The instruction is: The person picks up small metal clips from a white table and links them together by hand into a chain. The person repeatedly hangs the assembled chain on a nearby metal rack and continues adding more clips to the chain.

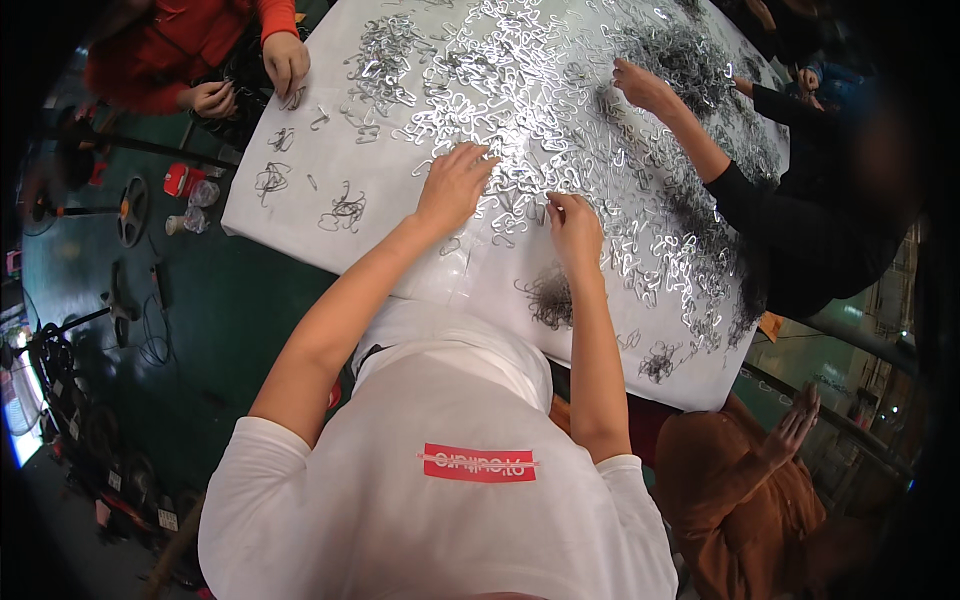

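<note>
Shiny bent-wire metal hooks (520, 130) lie thickly spread over a white-covered table (390, 240) in front of me. My left hand (458, 188) rests at the near edge of the spread, its fingers stretched out over the hooks. To its right, my right hand (577, 230) has thumb and fingers pressed together close above the hooks. Whatever is in that pinch is too small to make out. A dark, tangled heap of hooks (549, 297) lies beside my right wrist, partly hidden by it.
At the far left, a person in red (160, 60) handles hooks at the table's corner. Another person's dark-sleeved arm (740, 200) reaches in from the right over a big dark pile (690, 65). A person in brown (735, 480) is at lower right. Small heaps (345, 210) lie at left.
</note>
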{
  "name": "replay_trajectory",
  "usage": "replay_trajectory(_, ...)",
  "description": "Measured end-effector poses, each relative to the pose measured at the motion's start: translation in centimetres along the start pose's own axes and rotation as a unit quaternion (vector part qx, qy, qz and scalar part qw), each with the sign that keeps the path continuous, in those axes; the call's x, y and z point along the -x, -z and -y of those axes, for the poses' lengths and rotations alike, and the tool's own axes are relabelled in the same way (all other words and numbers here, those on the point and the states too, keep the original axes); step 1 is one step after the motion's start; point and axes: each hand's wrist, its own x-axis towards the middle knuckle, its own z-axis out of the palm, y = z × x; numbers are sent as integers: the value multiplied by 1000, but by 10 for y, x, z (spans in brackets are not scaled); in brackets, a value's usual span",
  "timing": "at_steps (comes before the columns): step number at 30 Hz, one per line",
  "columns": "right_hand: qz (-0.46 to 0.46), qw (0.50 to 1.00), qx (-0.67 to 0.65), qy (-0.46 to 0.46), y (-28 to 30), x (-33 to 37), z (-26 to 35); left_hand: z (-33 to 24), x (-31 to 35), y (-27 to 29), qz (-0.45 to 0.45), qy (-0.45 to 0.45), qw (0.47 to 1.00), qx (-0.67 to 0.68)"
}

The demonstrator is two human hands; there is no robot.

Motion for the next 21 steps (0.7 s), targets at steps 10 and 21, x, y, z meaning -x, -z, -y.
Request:
replay_trajectory(10, -13, 997, 25, -66, 57, 94, -43, 2, 49, 35, 23, 31, 999, 23)
replay_trajectory(21, 46, 992, -79, -84, 68, 119, -51, -41, 43, 37, 92, 5, 986, 139)
